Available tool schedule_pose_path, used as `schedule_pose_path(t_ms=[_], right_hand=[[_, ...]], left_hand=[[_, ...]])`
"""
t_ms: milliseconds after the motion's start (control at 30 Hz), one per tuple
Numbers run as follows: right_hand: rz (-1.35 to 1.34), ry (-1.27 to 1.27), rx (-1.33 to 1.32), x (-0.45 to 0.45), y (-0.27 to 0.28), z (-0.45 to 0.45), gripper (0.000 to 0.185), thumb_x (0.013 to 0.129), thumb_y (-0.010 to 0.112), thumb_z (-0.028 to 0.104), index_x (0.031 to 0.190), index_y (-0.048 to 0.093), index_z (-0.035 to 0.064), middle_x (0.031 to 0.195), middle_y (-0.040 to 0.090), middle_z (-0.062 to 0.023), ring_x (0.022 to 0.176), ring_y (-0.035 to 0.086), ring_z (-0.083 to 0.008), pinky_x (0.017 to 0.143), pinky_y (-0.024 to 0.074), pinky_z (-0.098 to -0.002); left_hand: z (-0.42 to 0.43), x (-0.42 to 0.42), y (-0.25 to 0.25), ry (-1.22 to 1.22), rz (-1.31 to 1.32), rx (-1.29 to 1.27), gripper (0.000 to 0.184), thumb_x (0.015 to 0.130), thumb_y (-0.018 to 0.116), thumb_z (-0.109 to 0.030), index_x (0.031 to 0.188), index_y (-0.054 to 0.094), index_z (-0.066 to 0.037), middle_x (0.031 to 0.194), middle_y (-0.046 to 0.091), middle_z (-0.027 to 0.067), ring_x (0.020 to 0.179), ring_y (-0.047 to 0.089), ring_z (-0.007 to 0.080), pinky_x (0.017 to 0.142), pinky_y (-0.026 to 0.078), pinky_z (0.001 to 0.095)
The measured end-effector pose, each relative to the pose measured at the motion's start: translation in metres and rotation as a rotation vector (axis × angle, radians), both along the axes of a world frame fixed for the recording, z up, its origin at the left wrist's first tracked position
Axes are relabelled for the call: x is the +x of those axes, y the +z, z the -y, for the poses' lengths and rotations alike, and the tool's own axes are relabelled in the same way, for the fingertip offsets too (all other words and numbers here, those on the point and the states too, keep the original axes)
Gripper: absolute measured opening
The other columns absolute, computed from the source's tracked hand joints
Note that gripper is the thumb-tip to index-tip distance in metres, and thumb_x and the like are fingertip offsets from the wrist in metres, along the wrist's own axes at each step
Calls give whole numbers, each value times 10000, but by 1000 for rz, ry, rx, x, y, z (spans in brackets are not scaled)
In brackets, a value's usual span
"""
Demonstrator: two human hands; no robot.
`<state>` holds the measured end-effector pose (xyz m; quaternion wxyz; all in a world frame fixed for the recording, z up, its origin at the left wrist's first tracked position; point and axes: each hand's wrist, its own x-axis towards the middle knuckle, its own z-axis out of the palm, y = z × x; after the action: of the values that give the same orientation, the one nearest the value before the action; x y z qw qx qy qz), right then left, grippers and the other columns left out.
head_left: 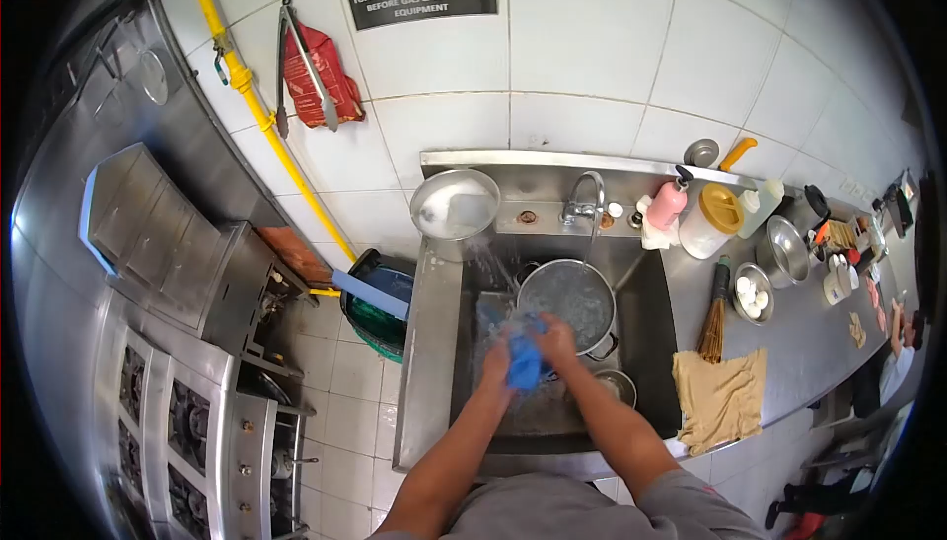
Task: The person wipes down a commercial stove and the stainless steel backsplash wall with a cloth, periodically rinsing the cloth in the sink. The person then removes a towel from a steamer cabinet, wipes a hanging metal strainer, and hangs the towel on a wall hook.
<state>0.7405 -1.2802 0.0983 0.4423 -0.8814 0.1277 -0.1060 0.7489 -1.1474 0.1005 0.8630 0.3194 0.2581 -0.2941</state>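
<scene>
Over the sink (pixel 646 343), my left hand (pixel 497 359) and my right hand (pixel 559 337) are closed on a soft-looking blue thing (pixel 526 367), smeared by motion. It may be a cloth, but its kind is not clear. Clear water or something transparent splashes around it on the left. Just beyond my right hand, a large metal pot (pixel 567 295) full of water sits in the sink under the faucet (pixel 592 195). A smaller round metal vessel (pixel 619 385) lies partly hidden beneath my right forearm.
A metal bowl with suds (pixel 456 205) stands at the sink's back left corner. Right of the sink are a pink pump bottle (pixel 667 205), a yellow-lidded tub (pixel 712 219), a stick brush (pixel 712 328), a bowl of white pieces (pixel 753 295) and a tan cloth (pixel 720 402). A stove (pixel 163 412) stands left.
</scene>
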Motion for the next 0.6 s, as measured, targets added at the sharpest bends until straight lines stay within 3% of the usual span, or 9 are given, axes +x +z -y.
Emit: schedule_pose_path(t_ms=[33, 67, 167, 267, 300, 367, 467, 567, 600], right_hand=[[-234, -49, -89, 4, 17, 17, 448, 751, 727, 263, 1085, 616, -13, 920, 664, -231, 866, 636, -417, 768, 500, -448], [-233, -49, -97, 4, 10, 29, 448, 751, 727, 263, 1085, 616, -13, 920, 664, -231, 866, 636, -417, 768, 500, -448], [-116, -118, -66, 10, -4, 64, 606, 712, 741, 200, 1251, 541, 5, 1045, 648, -241, 1000, 607, -422, 869, 485, -429], [55, 165, -250, -2, 3, 82, 713, 738, 742, 149, 1364, 421, 30, 1296, 542, -212, 1240, 485, -347, 989, 409, -404], [56, 161, -250, -6, -3, 77, 713, 738, 742, 149, 1364, 421, 30, 1296, 542, -212, 1240, 485, -347, 989, 409, -404], [-303, 500, -12, -9, -14, 57, 695, 738, 763, 167, 1339, 448, 16, 1261, 570, -189, 1214, 512, -297, 969, 427, -391], [-228, 197, 198, -1, 3, 39, 709, 705, 792, 156, 1319, 469, 9, 1233, 586, -158, 1166, 535, -237, 945, 444, -360], [-457, 166, 463, 1, 52, 67, 620, 712, 799, 135, 1273, 545, 56, 1248, 589, -133, 1103, 585, -242, 913, 468, -334], [-457, 171, 470, 0, 55, 74, 621, 712, 799, 135, 1273, 545, 56, 1248, 589, -133, 1103, 585, -242, 913, 468, -334]], left_hand=[[5, 5, 23, -104, -103, 115, 467, 905, 593, -447, 1093, 590, -20, 963, 645, 122, 850, 651, 247, 768, 545, 408], [10, 5, 37, -63, -18, 101, 456, 903, 614, -420, 1096, 586, -8, 954, 641, 97, 844, 647, 218, 763, 535, 366], [15, 21, 61, 55, 257, 346, 379, 905, 633, -370, 1036, 611, -16, 894, 650, 69, 796, 638, 179, 734, 526, 336], [10, 39, 63, -117, 572, 488, 336, 894, 663, -324, 1034, 611, -23, 888, 652, 58, 778, 630, 167, 725, 518, 319], [15, 39, 68, -121, 574, 487, 336, 894, 663, -324, 1034, 611, -23, 888, 652, 58, 778, 630, 167, 725, 518, 319], [30, 36, 82, -211, 653, 451, 258, 899, 663, -266, 1006, 633, -34, 892, 653, 41, 760, 619, 137, 694, 509, 305], [38, 41, 99, -173, 643, 130, 224, 904, 654, -232, 1012, 642, -37, 900, 652, 36, 777, 612, 120, 685, 501, 299], [19, 57, 107, -134, 750, 256, 186, 922, 626, -201, 1028, 645, -49, 902, 651, 25, 787, 605, 102, 689, 488, 274], [4, 60, 115, -209, 772, 431, 294, 906, 645, -311, 1053, 639, -56, 993, 649, 49, 875, 605, 130, 741, 491, 290]])
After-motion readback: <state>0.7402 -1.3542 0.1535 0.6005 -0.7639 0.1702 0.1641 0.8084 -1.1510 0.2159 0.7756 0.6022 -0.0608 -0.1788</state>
